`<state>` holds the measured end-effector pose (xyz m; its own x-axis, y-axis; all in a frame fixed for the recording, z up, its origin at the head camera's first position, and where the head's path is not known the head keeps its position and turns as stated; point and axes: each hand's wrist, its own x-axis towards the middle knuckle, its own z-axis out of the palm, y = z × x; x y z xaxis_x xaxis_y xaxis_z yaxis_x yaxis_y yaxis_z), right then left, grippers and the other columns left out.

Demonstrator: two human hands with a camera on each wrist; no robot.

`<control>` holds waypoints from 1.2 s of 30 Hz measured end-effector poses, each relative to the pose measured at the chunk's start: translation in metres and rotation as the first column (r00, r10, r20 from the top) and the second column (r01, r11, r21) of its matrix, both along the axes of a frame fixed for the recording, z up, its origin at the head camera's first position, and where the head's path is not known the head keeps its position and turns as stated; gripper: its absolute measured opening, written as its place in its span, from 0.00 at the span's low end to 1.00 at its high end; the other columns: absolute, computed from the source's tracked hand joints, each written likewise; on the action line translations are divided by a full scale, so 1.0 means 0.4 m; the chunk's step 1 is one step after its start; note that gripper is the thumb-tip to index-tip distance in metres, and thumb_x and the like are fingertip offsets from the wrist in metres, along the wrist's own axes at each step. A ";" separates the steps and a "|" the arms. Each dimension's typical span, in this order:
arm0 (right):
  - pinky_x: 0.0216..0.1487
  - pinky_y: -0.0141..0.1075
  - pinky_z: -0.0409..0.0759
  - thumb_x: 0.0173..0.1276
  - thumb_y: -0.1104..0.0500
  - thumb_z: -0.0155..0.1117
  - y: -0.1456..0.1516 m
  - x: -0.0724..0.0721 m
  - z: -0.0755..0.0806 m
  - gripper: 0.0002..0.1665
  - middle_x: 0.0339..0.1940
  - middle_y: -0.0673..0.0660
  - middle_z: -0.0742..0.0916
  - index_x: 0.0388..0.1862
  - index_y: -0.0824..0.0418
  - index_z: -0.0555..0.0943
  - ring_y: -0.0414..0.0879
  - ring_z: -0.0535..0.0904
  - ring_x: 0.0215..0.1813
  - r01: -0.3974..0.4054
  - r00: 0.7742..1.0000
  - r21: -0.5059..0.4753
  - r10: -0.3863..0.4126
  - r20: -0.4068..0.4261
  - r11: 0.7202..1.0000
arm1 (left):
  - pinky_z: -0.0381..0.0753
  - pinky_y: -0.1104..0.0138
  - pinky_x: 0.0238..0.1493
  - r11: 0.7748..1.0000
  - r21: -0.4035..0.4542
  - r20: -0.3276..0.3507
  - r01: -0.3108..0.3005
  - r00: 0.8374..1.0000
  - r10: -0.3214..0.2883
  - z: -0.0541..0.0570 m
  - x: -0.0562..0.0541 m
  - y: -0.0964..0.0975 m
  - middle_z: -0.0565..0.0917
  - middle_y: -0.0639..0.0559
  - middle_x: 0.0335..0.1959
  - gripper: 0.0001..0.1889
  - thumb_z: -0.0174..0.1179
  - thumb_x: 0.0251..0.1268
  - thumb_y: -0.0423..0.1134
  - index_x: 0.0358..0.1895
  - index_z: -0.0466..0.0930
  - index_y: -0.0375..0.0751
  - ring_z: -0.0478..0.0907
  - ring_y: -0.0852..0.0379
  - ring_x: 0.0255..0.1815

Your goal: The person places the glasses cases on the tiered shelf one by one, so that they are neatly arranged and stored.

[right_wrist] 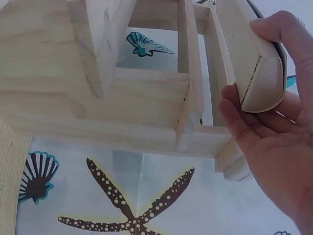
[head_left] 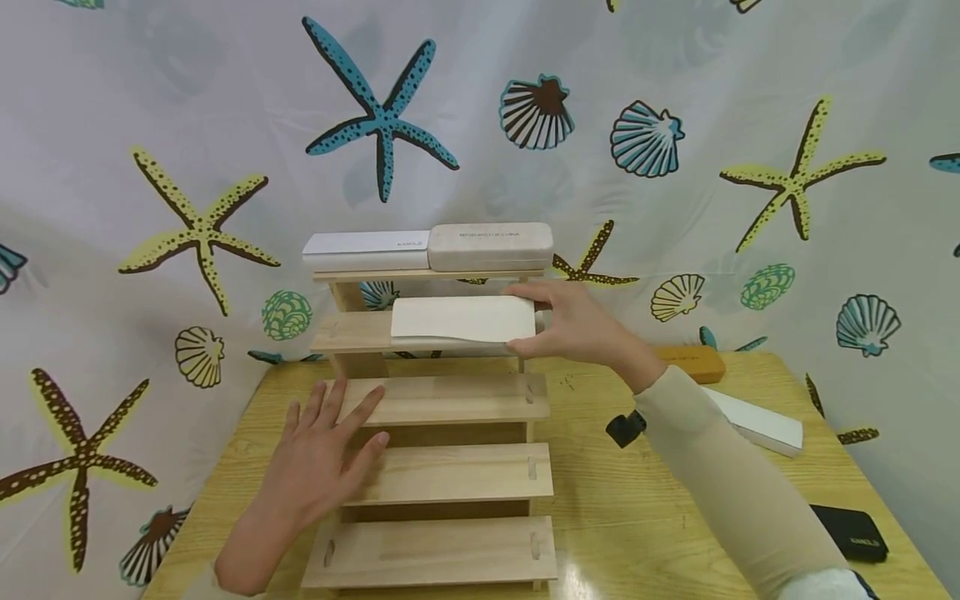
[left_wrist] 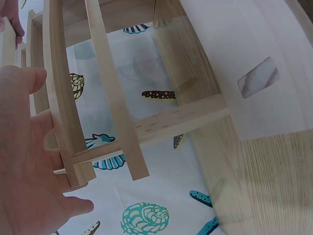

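A wooden tiered rack (head_left: 442, 471) with several steps stands on the table. My right hand (head_left: 577, 329) grips a white glasses case (head_left: 463, 318) by its right end, thumb on one side and fingers on the other. This case lies along the second step from the top, toward its right side; in the right wrist view the case (right_wrist: 254, 58) shows its rounded end in the hand (right_wrist: 279, 132). With fingers spread, my left hand (head_left: 318, 458) rests at the left side of the rack, fingertips at the middle step. In the left wrist view this hand (left_wrist: 29, 161) lies against the rack's edge.
On the top step sit a white box-like case (head_left: 367, 252) and a cream case (head_left: 491, 247), side by side. To the right on the table (head_left: 622, 508) lie an orange case (head_left: 690, 363), a white case (head_left: 761, 423) and a black case (head_left: 851, 533). A patterned curtain (head_left: 480, 183) hangs behind.
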<state>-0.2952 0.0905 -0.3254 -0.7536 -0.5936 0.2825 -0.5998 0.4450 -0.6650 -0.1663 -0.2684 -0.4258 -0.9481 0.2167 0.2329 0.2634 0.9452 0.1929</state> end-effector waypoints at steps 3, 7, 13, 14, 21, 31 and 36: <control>0.56 0.50 0.86 0.62 0.55 0.80 -0.023 -0.007 -0.002 0.36 0.62 0.55 0.86 0.70 0.53 0.82 0.51 0.83 0.59 -0.034 0.999 -0.030 0.034 0.014 0.999 | 0.50 0.25 0.77 1.000 0.002 0.001 -0.001 1.000 0.001 -0.001 0.000 -0.001 0.56 0.29 0.84 0.32 0.47 0.83 0.62 0.84 0.61 0.61 0.51 0.23 0.84; 0.52 0.48 0.88 0.62 0.57 0.79 -0.054 -0.013 -0.003 0.37 0.67 0.56 0.85 0.71 0.56 0.81 0.48 0.86 0.56 -0.065 0.997 -0.052 0.067 0.029 0.996 | 0.50 0.25 0.77 1.000 0.010 0.002 -0.001 1.000 0.001 -0.001 0.000 0.000 0.56 0.29 0.84 0.32 0.47 0.83 0.62 0.84 0.61 0.61 0.51 0.23 0.84; 0.51 0.42 0.88 0.63 0.56 0.78 -0.107 -0.024 -0.004 0.38 0.63 0.56 0.86 0.72 0.57 0.79 0.51 0.87 0.54 -0.087 0.996 -0.024 0.088 0.028 0.996 | 0.51 0.25 0.77 1.000 0.020 -0.009 0.005 1.000 -0.004 -0.003 -0.002 -0.002 0.56 0.29 0.84 0.32 0.48 0.83 0.62 0.84 0.62 0.61 0.51 0.23 0.84; 0.50 0.41 0.89 0.63 0.56 0.78 -0.115 -0.027 -0.005 0.36 0.61 0.56 0.86 0.71 0.58 0.80 0.51 0.87 0.54 -0.096 0.995 -0.023 0.096 0.027 0.995 | 0.51 0.25 0.77 1.000 0.020 -0.010 0.005 1.000 -0.005 -0.003 -0.003 -0.002 0.56 0.29 0.84 0.32 0.48 0.83 0.62 0.84 0.62 0.61 0.51 0.23 0.84; 0.50 0.36 0.88 0.62 0.54 0.78 -0.169 -0.033 -0.004 0.36 0.57 0.54 0.86 0.70 0.56 0.80 0.49 0.86 0.52 -0.088 0.995 -0.029 0.090 0.045 0.996 | 0.52 0.25 0.76 1.000 0.018 -0.018 0.004 1.000 -0.004 -0.005 -0.003 -0.002 0.57 0.30 0.84 0.31 0.48 0.83 0.62 0.83 0.63 0.61 0.51 0.23 0.84; 0.48 0.33 0.86 0.62 0.53 0.76 -0.239 -0.041 -0.007 0.35 0.57 0.55 0.85 0.69 0.55 0.81 0.46 0.87 0.49 -0.063 0.998 -0.019 0.064 0.018 0.998 | 0.53 0.24 0.75 1.000 0.009 -0.021 0.004 1.000 -0.004 -0.004 -0.005 -0.002 0.57 0.30 0.84 0.32 0.48 0.83 0.61 0.84 0.62 0.60 0.51 0.22 0.84; 0.43 0.31 0.82 0.62 0.50 0.77 -0.261 -0.047 -0.014 0.31 0.52 0.52 0.87 0.65 0.53 0.83 0.43 0.84 0.43 -0.074 0.997 0.023 0.075 -0.034 0.997 | 0.55 0.24 0.75 1.000 0.005 -0.025 0.005 1.000 -0.005 -0.004 -0.005 -0.001 0.57 0.30 0.84 0.32 0.48 0.83 0.61 0.83 0.63 0.59 0.52 0.22 0.83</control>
<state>-0.3142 -0.0140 -0.3310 -0.6968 -0.6541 0.2944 -0.6546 0.4122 -0.6337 -0.1683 -0.2686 -0.4275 -0.9406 0.2204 0.2581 0.2734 0.9427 0.1913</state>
